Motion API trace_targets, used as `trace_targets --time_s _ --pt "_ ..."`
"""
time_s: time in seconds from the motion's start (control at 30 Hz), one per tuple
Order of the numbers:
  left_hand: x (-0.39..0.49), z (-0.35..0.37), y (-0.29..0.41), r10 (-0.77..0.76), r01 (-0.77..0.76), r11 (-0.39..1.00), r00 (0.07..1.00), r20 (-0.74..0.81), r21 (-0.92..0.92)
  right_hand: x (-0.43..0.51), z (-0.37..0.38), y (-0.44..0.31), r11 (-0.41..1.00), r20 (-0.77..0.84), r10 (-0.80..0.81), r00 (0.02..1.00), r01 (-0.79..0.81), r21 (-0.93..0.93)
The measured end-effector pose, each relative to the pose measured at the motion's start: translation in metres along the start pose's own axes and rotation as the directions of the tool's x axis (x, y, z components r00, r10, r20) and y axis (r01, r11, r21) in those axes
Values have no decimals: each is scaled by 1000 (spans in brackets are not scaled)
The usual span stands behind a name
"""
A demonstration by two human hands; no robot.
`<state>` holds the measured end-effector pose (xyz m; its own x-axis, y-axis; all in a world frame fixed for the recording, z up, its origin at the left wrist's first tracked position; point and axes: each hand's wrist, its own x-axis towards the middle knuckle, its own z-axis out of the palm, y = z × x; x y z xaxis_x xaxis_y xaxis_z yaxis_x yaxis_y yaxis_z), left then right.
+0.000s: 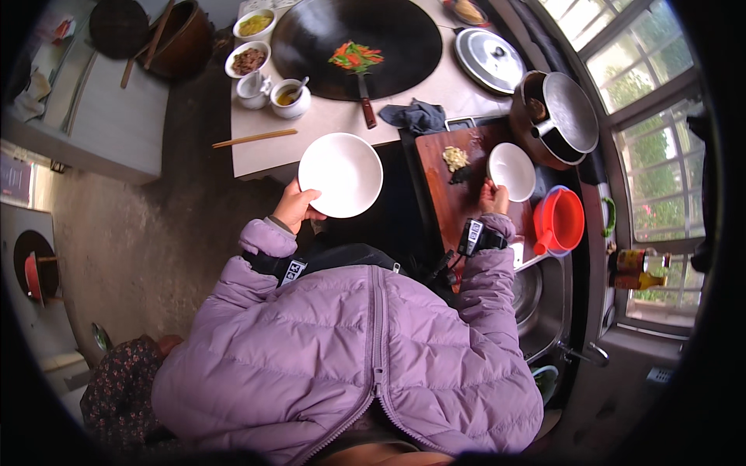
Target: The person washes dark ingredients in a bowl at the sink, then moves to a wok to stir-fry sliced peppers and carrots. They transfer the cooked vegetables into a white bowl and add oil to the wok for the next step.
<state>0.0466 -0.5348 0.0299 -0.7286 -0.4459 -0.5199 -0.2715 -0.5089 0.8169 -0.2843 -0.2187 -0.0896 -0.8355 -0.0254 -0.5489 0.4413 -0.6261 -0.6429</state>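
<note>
A large white bowl is in my left hand, the thumb over its rim and its inside facing up. On the right, my right hand grips the near rim of a smaller white bowl over the wooden cutting board. Chopped garlic lies on that board, with a dark food piece beside it. Beyond the bowls, a wide black wok is set into the counter. It holds orange and green vegetable strips on a turner.
Chopsticks, seasoning jars and bowls of food line the counter's left side. A dark cloth and metal lid lie right of the wok. Nearby are a pot, red plastic dipper and sink.
</note>
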Motion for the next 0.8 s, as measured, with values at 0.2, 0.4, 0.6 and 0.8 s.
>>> trace_targets --time_s 0.2,0.4,0.6,0.8 --pt "25 -35 20 -26 25 999 1000 5 40 -15 13 -11 997 -93 21 995 -14 75" --pt "68 -51 53 -31 14 991 992 125 134 -69 92 42 952 98 195 976 -165 -259" --pt "92 -79 75 -8 -36 975 981 194 221 -77 213 146 578 225 217 950 61 -814" --pt "94 -126 82 -39 18 991 986 160 130 -53 266 189 301 155 454 878 13 -953"
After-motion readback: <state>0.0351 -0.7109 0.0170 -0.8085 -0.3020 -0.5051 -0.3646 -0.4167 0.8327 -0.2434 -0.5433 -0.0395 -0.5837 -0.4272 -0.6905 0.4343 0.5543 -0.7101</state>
